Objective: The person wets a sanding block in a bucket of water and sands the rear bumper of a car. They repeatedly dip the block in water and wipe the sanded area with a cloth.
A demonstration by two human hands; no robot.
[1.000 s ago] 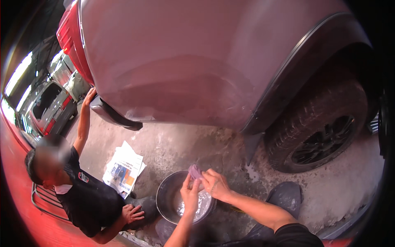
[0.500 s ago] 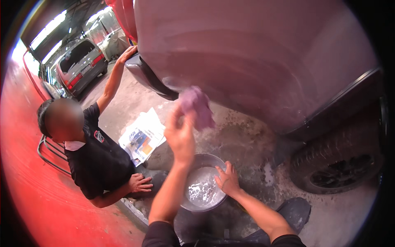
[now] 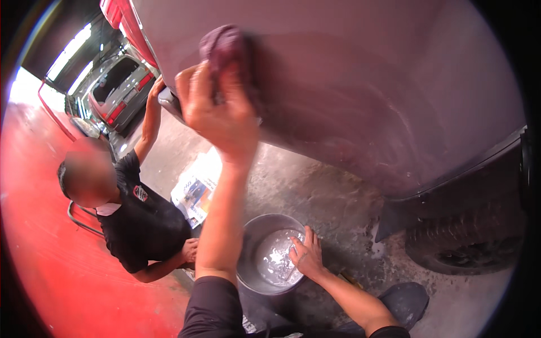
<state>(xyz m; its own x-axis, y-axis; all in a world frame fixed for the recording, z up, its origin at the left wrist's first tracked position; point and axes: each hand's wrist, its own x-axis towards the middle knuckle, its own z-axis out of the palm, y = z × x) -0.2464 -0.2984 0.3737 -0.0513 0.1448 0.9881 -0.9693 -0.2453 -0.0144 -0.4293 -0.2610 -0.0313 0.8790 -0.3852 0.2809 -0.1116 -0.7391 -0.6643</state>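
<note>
My left hand (image 3: 220, 115) is raised and closed on a wet-looking purple cloth (image 3: 225, 45), which is at the greyish-purple body panel of a vehicle (image 3: 349, 73). Smeared, wet-looking streaks mark that panel. Lower down, my right hand (image 3: 308, 256) grips the right rim of a grey bucket (image 3: 251, 236), with the thumb on the inner side and the other fingers along the edge. Foamy, shiny liquid (image 3: 280, 256) lies inside the bucket.
At left a person in a black shirt (image 3: 143, 219) crouches, one hand at the vehicle's bumper corner (image 3: 169, 100). Newspapers (image 3: 197, 188) lie on the concrete floor. The vehicle's wheel (image 3: 468, 242) is at right. Behind stand a grey car (image 3: 121, 90) and a red surface (image 3: 45, 236).
My left hand has lifted the cloth from above the bucket up to the vehicle's panel. The right hand stays at the bucket rim. The other person's lower hand has shifted, and the view has tilted somewhat.
</note>
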